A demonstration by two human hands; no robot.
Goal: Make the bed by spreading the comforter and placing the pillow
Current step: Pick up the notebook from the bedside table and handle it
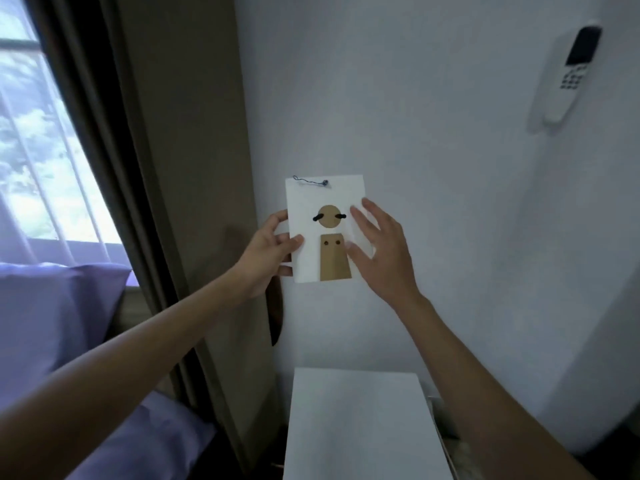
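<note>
I hold a white card (311, 195) against the wall; it bears a tan paper figure, a round head over a trapezoid body, and a thin string at its top. My left hand (270, 258) grips the card's left edge, thumb on the front. My right hand (384, 251) lies with spread fingers on the card's right edge. A purple pillow (52, 320) leans under the window at the left. Purple bedding (149, 441) shows at the lower left, partly behind my left forearm.
A white bedside cabinet top (360, 427) stands below the card. Brown curtains (166, 133) hang beside the window (31, 133). A white remote (568, 74) sits in a wall holder at the upper right. A dark wooden headboard edge (275, 317) shows beside the wall.
</note>
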